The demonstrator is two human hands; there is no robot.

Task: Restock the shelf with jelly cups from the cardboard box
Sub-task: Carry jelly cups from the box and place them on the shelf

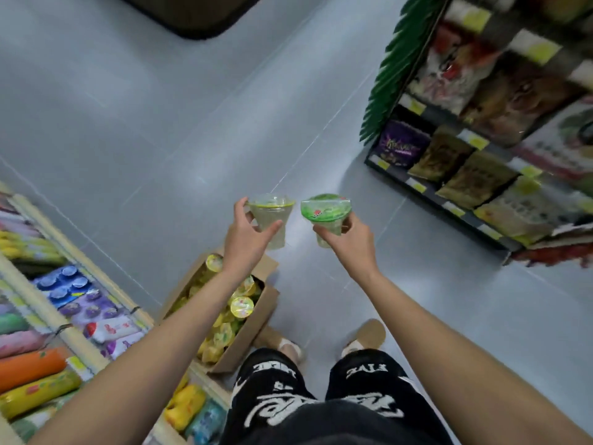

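Cups (271, 216) (325, 216) sit pinched in left hand (247, 234) and right hand (353, 242); loose, probably fingertip-only grips could drop one over the box (253, 329).

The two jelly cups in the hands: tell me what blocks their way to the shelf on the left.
Nothing visible does. The left hand holds the yellow-lidded cup and the right hand the green-lidded cup over bare floor. The open cardboard box sits low beside the shelf.
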